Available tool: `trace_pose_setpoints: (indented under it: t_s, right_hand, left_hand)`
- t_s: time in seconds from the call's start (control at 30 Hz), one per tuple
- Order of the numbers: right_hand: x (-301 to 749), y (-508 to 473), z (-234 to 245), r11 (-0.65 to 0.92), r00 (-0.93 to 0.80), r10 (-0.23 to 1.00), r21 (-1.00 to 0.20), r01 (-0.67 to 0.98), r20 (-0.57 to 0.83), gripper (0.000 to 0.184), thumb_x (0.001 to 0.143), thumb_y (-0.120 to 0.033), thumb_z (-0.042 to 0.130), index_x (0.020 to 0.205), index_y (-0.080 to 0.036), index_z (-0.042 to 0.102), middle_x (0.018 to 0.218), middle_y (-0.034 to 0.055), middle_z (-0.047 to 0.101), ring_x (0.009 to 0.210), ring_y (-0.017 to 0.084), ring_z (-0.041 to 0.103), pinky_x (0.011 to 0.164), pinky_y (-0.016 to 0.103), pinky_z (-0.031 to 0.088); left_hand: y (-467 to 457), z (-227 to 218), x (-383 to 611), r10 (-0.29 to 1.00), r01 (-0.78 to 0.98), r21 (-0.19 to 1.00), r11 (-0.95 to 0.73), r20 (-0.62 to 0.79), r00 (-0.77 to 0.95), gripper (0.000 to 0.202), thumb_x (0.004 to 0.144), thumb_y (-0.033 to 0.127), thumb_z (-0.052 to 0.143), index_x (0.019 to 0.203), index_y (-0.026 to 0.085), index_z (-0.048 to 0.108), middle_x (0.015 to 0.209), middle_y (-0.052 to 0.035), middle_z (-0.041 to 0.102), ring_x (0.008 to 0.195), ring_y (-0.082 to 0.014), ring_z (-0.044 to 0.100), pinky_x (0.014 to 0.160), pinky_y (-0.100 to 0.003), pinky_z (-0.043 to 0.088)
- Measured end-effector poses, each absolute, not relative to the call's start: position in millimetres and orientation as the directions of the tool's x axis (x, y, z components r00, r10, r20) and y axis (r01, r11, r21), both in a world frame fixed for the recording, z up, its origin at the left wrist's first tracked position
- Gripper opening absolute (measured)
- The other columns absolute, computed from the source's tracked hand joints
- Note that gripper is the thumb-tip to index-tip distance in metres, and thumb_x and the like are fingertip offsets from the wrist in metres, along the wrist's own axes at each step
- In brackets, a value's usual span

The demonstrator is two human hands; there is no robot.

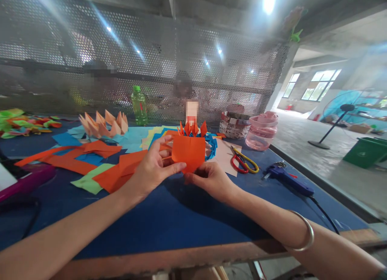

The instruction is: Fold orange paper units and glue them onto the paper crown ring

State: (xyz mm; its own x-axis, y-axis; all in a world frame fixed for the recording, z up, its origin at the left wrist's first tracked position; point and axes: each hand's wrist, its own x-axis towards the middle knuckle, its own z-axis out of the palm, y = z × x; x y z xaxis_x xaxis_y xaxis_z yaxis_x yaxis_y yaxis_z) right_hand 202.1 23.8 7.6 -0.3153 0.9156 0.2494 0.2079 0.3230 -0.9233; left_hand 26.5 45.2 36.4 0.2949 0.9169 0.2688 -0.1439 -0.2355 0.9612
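Note:
A folded orange paper piece [189, 153] is held up above the blue table [169, 219]. My left hand [151, 169] grips its left side, thumb across the lower front and fingers behind. My right hand [210, 179] pinches its bottom point from below, and a silver bangle [305, 235] sits on that wrist. Just behind the piece stands a blue and orange folded paper ring [208, 145] with orange points sticking up.
Orange, blue and green paper strips [90, 163] lie at left, with peach folded pieces [102, 124] and a green bottle [139, 106] behind. Red-and-yellow scissors [243, 161], a blue glue gun [286, 177], a pink jar [261, 130] and a woven basket [234, 124] lie at right. A mesh screen backs the table.

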Motion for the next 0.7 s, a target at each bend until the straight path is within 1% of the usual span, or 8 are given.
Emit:
trace_pose_setpoints:
  t_s: [0.07, 0.13, 0.17, 0.23, 0.3, 0.47, 0.57, 0.7]
  right_hand:
    - [202.3, 23.7, 8.3, 0.325, -0.307, 0.918, -0.92, 0.217, 0.252, 0.028, 0.079, -0.038, 0.063, 0.071, -0.012, 0.069, 0.063, 0.0023, 0.066, 0.054, 0.01, 0.049, 0.053, 0.023, 0.036]
    - [202.4, 23.6, 8.5, 0.327, -0.307, 0.918, -0.919, 0.222, 0.253, 0.026, 0.079, -0.036, 0.063, 0.072, -0.011, 0.07, 0.064, 0.0022, 0.067, 0.055, 0.01, 0.051, 0.054, 0.023, 0.038]
    - [202.4, 23.6, 8.5, 0.328, -0.308, 0.917, -0.918, 0.223, 0.253, 0.026, 0.079, -0.035, 0.064, 0.073, -0.011, 0.07, 0.065, 0.0024, 0.068, 0.056, 0.011, 0.052, 0.055, 0.023, 0.04]
    - [202.6, 23.6, 8.3, 0.332, -0.313, 0.915, -0.915, 0.228, 0.254, 0.025, 0.08, -0.034, 0.064, 0.075, -0.011, 0.071, 0.068, 0.0031, 0.069, 0.059, 0.012, 0.055, 0.059, 0.024, 0.043]
    - [202.6, 23.3, 7.9, 0.341, -0.321, 0.912, -0.909, 0.242, 0.257, 0.024, 0.08, -0.034, 0.064, 0.075, -0.011, 0.071, 0.068, 0.003, 0.069, 0.062, 0.013, 0.057, 0.062, 0.025, 0.044]
    - [202.0, 21.1, 8.8, 0.315, -0.329, 0.916, -0.918, 0.242, 0.228, 0.019, 0.08, -0.029, 0.062, 0.08, -0.012, 0.07, 0.07, 0.003, 0.07, 0.064, 0.014, 0.061, 0.063, 0.025, 0.045]
    - [201.2, 19.7, 10.0, 0.298, -0.339, 0.917, -0.928, 0.222, 0.213, 0.019, 0.08, -0.029, 0.063, 0.081, -0.012, 0.07, 0.073, 0.0038, 0.071, 0.067, 0.015, 0.062, 0.065, 0.025, 0.046]
    - [200.2, 19.5, 10.5, 0.302, -0.354, 0.91, -0.931, 0.204, 0.217, 0.021, 0.081, -0.031, 0.063, 0.082, -0.012, 0.07, 0.072, 0.0031, 0.071, 0.067, 0.015, 0.062, 0.065, 0.025, 0.047]
  left_hand:
    - [46.8, 36.3, 23.5, 0.918, -0.087, 0.983, -0.164, 0.184, 0.352, 0.058, 0.068, 0.029, 0.081, 0.118, 0.017, 0.055, 0.1, -0.0059, 0.071, 0.084, -0.0176, 0.067, 0.072, -0.028, 0.052]
    - [47.7, 34.1, 20.5, 0.902, -0.015, 0.996, -0.087, 0.086, 0.422, 0.034, 0.072, 0.036, 0.078, 0.097, 0.015, 0.069, 0.089, -0.0051, 0.073, 0.076, -0.0145, 0.064, 0.069, -0.025, 0.049]
    - [48.0, 32.5, 19.4, 0.895, 0.008, 0.998, -0.06, 0.05, 0.443, 0.028, 0.073, 0.038, 0.077, 0.088, 0.015, 0.072, 0.083, -0.0044, 0.073, 0.072, -0.0131, 0.062, 0.068, -0.024, 0.048]
    - [48.5, 29.5, 18.1, 0.896, 0.031, 0.998, -0.047, 0.029, 0.444, 0.023, 0.07, 0.038, 0.08, 0.078, 0.017, 0.075, 0.074, -0.0029, 0.073, 0.064, -0.0116, 0.059, 0.064, -0.023, 0.045]
    - [48.7, 27.5, 17.6, 0.9, 0.038, 0.997, -0.065, 0.042, 0.433, 0.02, 0.067, 0.036, 0.081, 0.074, 0.018, 0.076, 0.07, -0.0022, 0.072, 0.062, -0.0115, 0.057, 0.061, -0.023, 0.044]
    - [47.5, 27.0, 17.2, 0.904, 0.047, 0.996, -0.079, 0.052, 0.423, 0.016, 0.065, 0.033, 0.082, 0.074, 0.02, 0.077, 0.07, -0.0014, 0.072, 0.063, -0.0123, 0.058, 0.061, -0.023, 0.044]
    - [46.6, 27.5, 17.5, 0.91, 0.063, 0.995, -0.074, 0.042, 0.413, 0.016, 0.066, 0.033, 0.081, 0.074, 0.021, 0.077, 0.07, -0.0019, 0.072, 0.064, -0.0139, 0.059, 0.061, -0.024, 0.045]
    - [45.7, 28.0, 19.0, 0.922, 0.077, 0.994, -0.08, 0.045, 0.384, 0.015, 0.065, 0.034, 0.08, 0.068, 0.019, 0.075, 0.065, -0.0007, 0.07, 0.059, -0.0129, 0.057, 0.058, -0.024, 0.043]
